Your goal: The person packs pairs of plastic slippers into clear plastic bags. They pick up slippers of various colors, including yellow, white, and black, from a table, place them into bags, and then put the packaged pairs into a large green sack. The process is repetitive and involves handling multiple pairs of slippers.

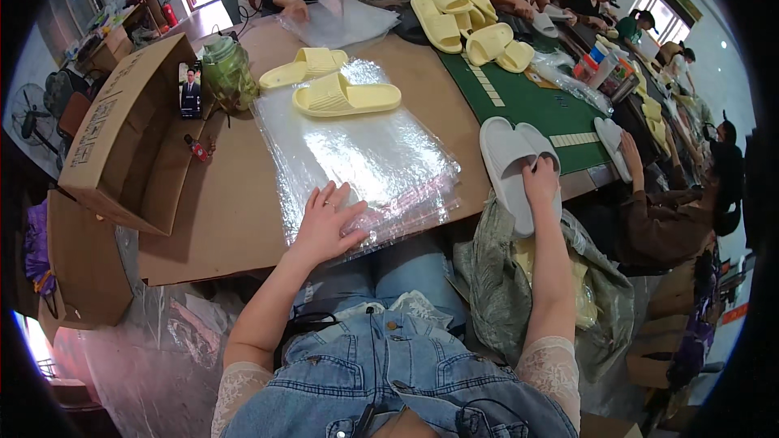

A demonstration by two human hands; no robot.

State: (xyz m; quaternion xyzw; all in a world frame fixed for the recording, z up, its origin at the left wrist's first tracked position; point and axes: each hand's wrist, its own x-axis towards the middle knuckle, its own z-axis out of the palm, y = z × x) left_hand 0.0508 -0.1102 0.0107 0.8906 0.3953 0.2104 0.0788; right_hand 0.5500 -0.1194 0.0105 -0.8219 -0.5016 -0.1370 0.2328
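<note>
My left hand (324, 225) lies with its fingers spread on a stack of clear plastic bags (349, 158) at the table's near edge. To the right, my right hand (542, 185) grips a pair of pale grey slide slippers (501, 146). Its fingers reach into the strap openings, and the toes point away from me. The pair is at the table edge, above a grey-green woven sack (491, 276). One yellow slipper (349, 97) rests on the far part of the bags. Just behind it sits another yellow slipper (300, 69).
On the left stand an open cardboard box (122, 130), a phone (190, 89) and a jar of green leaves (227, 73). Several yellow slippers (454, 12) are piled on the green mat (527, 101). A co-worker's hand (630, 158) touches another pale slipper (610, 142). More people work beyond.
</note>
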